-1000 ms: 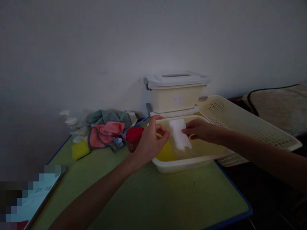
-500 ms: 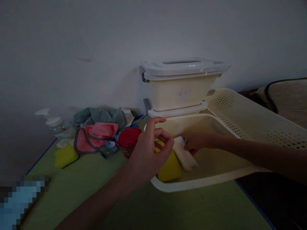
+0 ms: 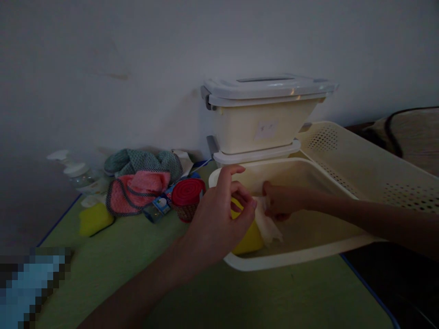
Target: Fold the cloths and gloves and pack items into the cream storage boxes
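Note:
My left hand [image 3: 219, 219] hovers at the near left corner of a cream plastic tub [image 3: 302, 256], fingers curled and pinched close to a yellow object [image 3: 248, 240] lying inside it. My right hand [image 3: 279, 201] reaches into the tub and is closed on a white cloth [image 3: 269, 228], which is pressed down beside the yellow object. Whether my left fingers actually grip anything is hidden by the hand itself.
A lidded cream box [image 3: 264, 114] is stacked behind the tub, and a perforated cream basket [image 3: 370, 169] lies to the right. On the green tabletop [image 3: 144, 269] sit a red-lidded jar [image 3: 188, 197], a pink cloth [image 3: 140, 189], a teal cloth [image 3: 144, 162], a yellow sponge [image 3: 94, 219] and a bottle [image 3: 80, 173].
My right hand lowered the white cloth from above the tub down into it beside the yellow object. My left hand stayed at the tub's corner, fingers closing in. The view moved closer.

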Demonstrator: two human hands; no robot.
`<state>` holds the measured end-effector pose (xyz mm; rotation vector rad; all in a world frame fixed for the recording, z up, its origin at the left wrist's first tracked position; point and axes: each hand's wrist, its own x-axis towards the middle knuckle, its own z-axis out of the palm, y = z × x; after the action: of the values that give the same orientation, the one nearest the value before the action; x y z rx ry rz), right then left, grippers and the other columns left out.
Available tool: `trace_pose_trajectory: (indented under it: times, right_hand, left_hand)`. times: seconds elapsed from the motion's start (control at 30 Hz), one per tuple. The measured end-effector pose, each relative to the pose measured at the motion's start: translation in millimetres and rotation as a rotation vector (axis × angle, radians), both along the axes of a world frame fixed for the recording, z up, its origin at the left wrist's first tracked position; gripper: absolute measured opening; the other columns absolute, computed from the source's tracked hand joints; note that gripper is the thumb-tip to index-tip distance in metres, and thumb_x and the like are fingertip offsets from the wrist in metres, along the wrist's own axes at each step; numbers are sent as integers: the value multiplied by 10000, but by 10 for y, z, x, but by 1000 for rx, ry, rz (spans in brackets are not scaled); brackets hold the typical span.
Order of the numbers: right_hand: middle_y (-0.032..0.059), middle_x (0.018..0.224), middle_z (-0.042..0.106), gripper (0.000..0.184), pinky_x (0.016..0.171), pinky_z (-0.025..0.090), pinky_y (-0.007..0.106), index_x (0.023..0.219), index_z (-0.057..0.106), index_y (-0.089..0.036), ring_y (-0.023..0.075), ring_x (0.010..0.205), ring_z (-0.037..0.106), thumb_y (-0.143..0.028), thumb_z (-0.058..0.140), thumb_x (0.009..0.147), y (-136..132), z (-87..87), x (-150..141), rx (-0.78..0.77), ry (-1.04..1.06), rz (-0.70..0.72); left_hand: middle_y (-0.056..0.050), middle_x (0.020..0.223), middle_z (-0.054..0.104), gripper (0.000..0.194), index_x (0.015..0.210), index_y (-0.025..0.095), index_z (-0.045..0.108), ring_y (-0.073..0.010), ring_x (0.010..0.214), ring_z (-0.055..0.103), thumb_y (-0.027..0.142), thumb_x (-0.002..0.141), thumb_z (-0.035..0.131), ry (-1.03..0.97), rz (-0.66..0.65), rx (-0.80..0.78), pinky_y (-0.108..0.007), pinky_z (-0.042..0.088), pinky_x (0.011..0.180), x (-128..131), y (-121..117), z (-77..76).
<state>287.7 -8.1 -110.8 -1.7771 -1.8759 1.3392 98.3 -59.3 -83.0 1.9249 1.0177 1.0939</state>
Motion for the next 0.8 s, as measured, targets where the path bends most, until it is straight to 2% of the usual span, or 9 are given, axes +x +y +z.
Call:
trace_pose_trajectory:
  times: [0.07,0.17,0.23,0.33,0.43,0.57,0.67,0.73,0.8]
  right_hand:
    - [-120,293,397,399,321,214,189,615,352,-239,79,254,375,62,595,518,-17,89,-14,64,-106,35]
    - [-114,395,400,394,403,206,205,584,366,-218,45,364,347,79,618,522,-50,232,-59,158,-197,114]
    - [-96,477,409,353,455,217,211,560,406,-189,46,445,337,44,671,533,-57,296,-93,206,-244,267]
    - [-84,567,411,299,495,241,209,641,484,-158,67,516,348,-123,767,553,-41,317,-134,176,-399,575]
    - [-74,624,425,360,522,282,201,784,554,-110,82,561,379,-196,801,537,-12,268,-151,109,-515,721]
    - [-37,694,516,481,569,339,202,952,601,-69,107,624,446,-199,803,536,17,168,-136,142,-504,761]
    - [16,816,613,521,637,390,220,1003,617,-77,139,712,525,-190,802,529,35,85,-120,173,-462,770]
    - [27,831,646,477,663,411,228,943,648,-86,149,736,562,-181,808,503,48,27,-114,196,-445,779]
    - [-7,740,659,446,634,421,212,803,680,-112,137,679,581,-155,838,388,58,-24,-108,315,-399,675]
  left_hand:
    - [38,760,592,397,1137,226,337,-95,665,582,183,788,522,6,-2,14,-200,453,591,-4,1,-5]
    - [39,766,594,392,1139,228,337,-91,667,578,187,794,520,14,-4,28,-199,454,601,-7,3,-9]
    - [39,766,598,387,1137,229,340,-90,661,577,187,796,517,18,-8,31,-195,452,593,-7,2,-10]
    - [40,766,603,382,1131,230,343,-87,638,572,176,793,512,31,-5,34,-192,442,576,-4,-3,-5]
    - [43,759,605,375,1124,230,345,-87,633,568,168,791,508,46,3,32,-197,442,582,-1,-8,5]
    - [39,759,612,375,1122,228,348,-95,644,570,174,788,510,56,6,30,-211,451,593,1,-9,16]
    - [38,761,620,374,1118,231,357,-99,652,574,178,784,516,69,2,30,-215,452,592,0,-9,19]
    - [40,762,620,375,1118,233,359,-99,653,575,177,783,518,75,7,35,-214,451,591,-1,-8,19]
    - [41,765,618,370,1116,233,359,-97,651,576,176,786,516,80,9,37,-215,450,593,-2,-5,16]
